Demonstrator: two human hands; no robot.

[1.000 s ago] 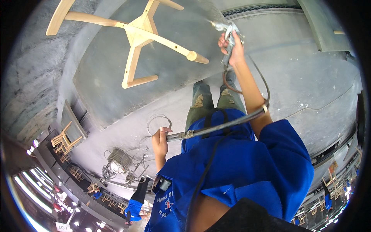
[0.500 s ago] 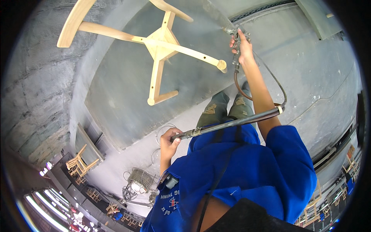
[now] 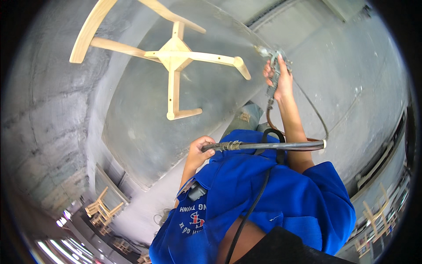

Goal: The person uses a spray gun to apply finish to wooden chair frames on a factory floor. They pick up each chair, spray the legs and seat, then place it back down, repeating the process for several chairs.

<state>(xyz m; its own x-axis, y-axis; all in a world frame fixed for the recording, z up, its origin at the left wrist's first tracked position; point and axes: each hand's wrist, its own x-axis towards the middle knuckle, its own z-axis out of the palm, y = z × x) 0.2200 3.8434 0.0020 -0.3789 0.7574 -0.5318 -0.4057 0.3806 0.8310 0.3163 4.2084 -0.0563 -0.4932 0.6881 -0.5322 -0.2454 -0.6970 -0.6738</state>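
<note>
My right hand [image 3: 281, 78] is closed around a spray gun [image 3: 276, 66], whose nozzle points up and left toward a pale wooden chair frame [image 3: 176, 53]. A gap separates the nozzle from the wood. The frame has crossing bars, legs and a curved rail; what holds it up is not visible. My left hand [image 3: 201, 152], in front of my body, grips a taped, dark hose bundle [image 3: 268, 146]. That bundle runs across to the right, and a thinner brown hose [image 3: 269, 118] loops up to the gun's handle.
A large grey panel [image 3: 145, 145] lies behind the chair frame, with a grey wall [image 3: 48, 119] on the left. More wooden chairs [image 3: 103, 210] stand at the lower left, others [image 3: 377, 213] at the lower right. A thin black cord [image 3: 250, 211] hangs down my front.
The spray gun and my right hand sit lower and slightly right. My left hand has come up and right, and the hose bundle lies more level. The whole view has shifted a little.
</note>
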